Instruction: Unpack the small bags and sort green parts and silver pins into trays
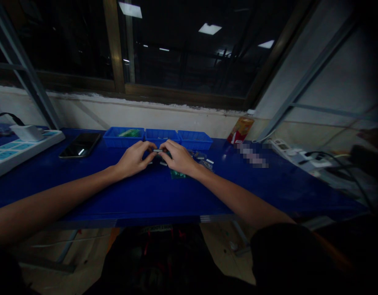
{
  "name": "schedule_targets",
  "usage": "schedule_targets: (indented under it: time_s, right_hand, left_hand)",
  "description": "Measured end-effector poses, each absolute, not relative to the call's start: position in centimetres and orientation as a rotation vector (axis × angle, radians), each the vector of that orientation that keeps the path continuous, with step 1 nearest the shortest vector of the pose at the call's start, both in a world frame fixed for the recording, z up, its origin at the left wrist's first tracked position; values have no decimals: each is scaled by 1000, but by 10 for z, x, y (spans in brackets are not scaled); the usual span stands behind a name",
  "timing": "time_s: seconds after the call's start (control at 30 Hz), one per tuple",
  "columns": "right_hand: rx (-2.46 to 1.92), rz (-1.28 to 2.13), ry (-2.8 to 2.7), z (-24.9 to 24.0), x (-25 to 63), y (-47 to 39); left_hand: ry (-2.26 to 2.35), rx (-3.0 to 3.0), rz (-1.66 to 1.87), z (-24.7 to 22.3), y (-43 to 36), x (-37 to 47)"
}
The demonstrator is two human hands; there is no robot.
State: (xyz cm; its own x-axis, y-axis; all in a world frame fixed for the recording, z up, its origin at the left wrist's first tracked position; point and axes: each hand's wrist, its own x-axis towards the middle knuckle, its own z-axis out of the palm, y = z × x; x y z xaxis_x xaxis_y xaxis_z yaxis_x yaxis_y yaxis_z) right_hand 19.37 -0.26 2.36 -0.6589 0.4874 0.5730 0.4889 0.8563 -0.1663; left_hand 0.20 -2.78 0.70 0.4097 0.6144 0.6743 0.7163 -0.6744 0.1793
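My left hand and my right hand meet over the blue table, in front of the blue bins. Between their fingertips is a small pale strip-like piece, pinched from both sides. A green board lies partly under my right hand. Several small light and metallic pieces are scattered to the right, some hidden behind my right hand and wrist. Another small piece lies just below the fingertips.
Three joined blue bins stand at the back; the left bin holds green material. A phone and a power strip are at the left. A drink bottle and another power strip stand or lie at the right.
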Motion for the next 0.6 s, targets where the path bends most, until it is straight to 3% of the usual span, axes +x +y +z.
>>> schedule_targets:
  time_s: [0.6]
  right_hand:
    - [-724,11,-2400,23,193,-4]
  left_hand:
    - [-1214,-2518,-1098,7,-27,2]
